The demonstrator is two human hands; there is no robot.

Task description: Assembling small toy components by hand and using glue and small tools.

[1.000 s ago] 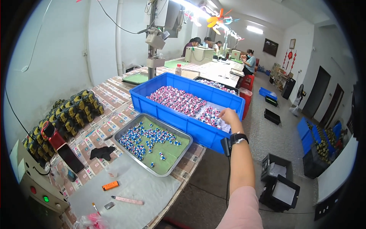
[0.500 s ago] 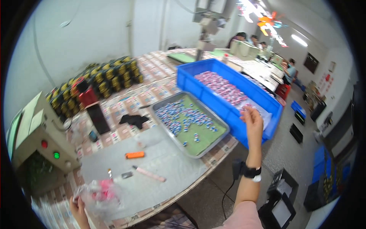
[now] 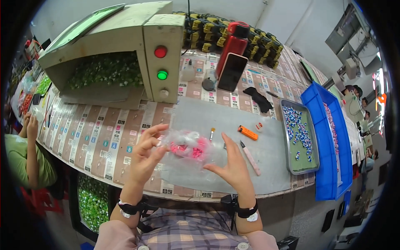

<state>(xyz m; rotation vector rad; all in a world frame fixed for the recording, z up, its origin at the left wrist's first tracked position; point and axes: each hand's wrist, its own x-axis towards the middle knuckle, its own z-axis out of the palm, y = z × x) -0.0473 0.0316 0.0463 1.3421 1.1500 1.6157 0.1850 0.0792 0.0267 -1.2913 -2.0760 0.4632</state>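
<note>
A crumpled clear plastic bag (image 3: pixel 191 146) with small bright pink pieces inside is between my hands above the grey mat. My left hand (image 3: pixel 146 155) has its fingers curled at the bag's left edge and holds it there. On the other side, my right hand (image 3: pixel 233 168) is open, thumb and fingers spread apart, the thumb tip close to the bag's right edge. Beyond the hands on the mat lie a small brush (image 3: pixel 212 134), an orange box-cutter-like tool (image 3: pixel 248 132), a pale pink pen-shaped tool (image 3: pixel 250 158) and a small roundish item (image 3: pixel 259 126).
A beige machine (image 3: pixel 162 58) with red and green buttons stands at the left. A phone (image 3: pixel 232 73) leans on a red bottle (image 3: pixel 234 43). At the right are a metal tray (image 3: pixel 306 166) of small blue-and-white pieces and a blue crate (image 3: pixel 327 175). A co-worker's arm (image 3: pixel 31 156) shows far left.
My view has swung left toward the machine. My right hand has come from beside the blue crate to the bag. The bag now sits between both hands.
</note>
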